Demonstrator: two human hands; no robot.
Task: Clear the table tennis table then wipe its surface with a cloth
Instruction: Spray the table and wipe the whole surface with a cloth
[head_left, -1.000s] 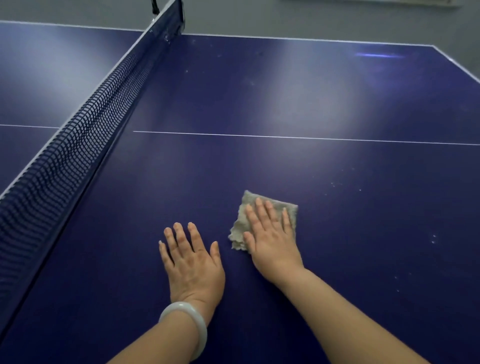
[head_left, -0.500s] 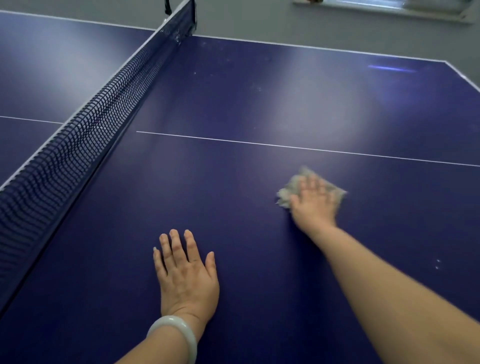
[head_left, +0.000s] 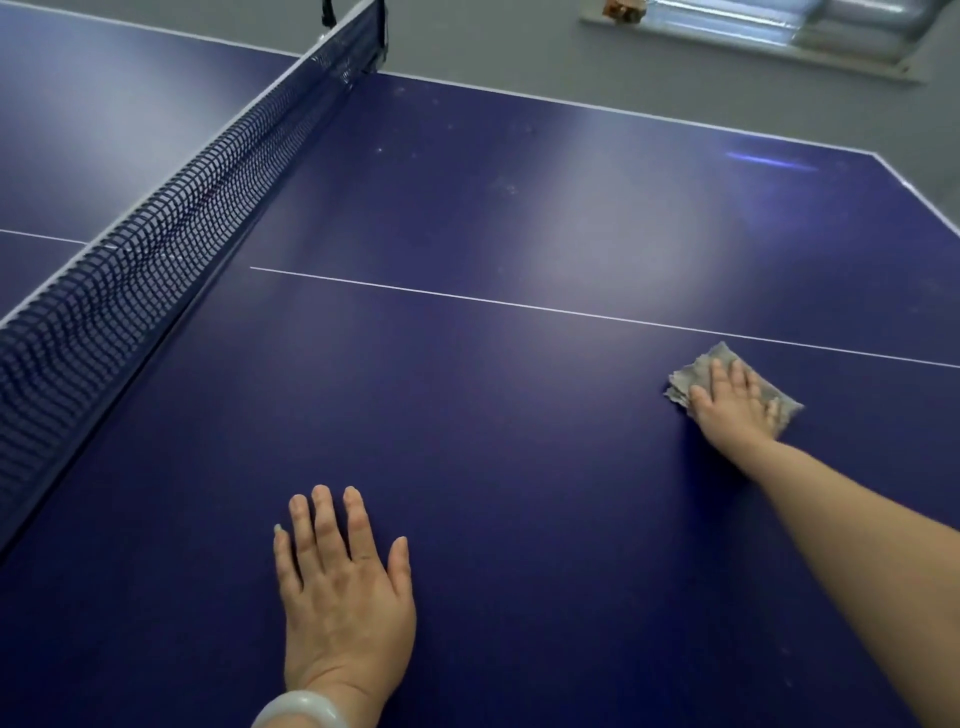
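The dark blue table tennis table (head_left: 519, 467) fills the view. A folded grey cloth (head_left: 693, 376) lies flat on it at the right, just below the white centre line. My right hand (head_left: 735, 402) presses down on the cloth with straight fingers, arm stretched out. My left hand (head_left: 343, 592) rests flat on the table near the front, fingers spread, a pale bangle on its wrist. Faint dusty specks show on the far half of this side.
The blue net (head_left: 156, 249) runs from the lower left to the far post (head_left: 327, 13). The table's far edge and right corner border a grey floor (head_left: 519, 47). A pale frame (head_left: 753, 31) lies on the floor beyond.
My right hand slid the cloth away from my left hand, rightward and further out, up to the centre line. My left hand stayed flat in place.
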